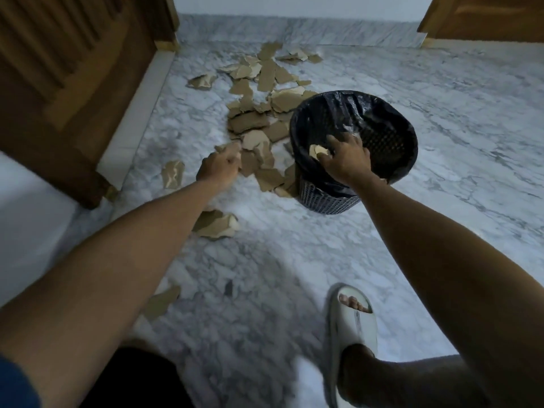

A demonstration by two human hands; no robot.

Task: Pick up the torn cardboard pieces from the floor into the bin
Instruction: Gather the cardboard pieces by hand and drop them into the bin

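Note:
Several torn brown cardboard pieces [259,113] lie scattered on the marble floor, from the far wall down to the left of the bin. A dark mesh bin [406,136] with a black liner stands at centre right. My right hand [344,160] is over the bin's near rim and pinches a pale cardboard scrap [317,151]. My left hand [219,166] is stretched out low to the left of the bin, fingers curled round a cardboard piece [228,148] at the pile's near edge. More pieces lie nearer me [216,223], [172,173], [160,301].
A wooden door [67,83] stands open at the left, its lower corner near the pieces. Another wooden panel [485,19] is at the top right. My foot in a white slipper [351,328] stands on the marble floor [456,113] at the bottom.

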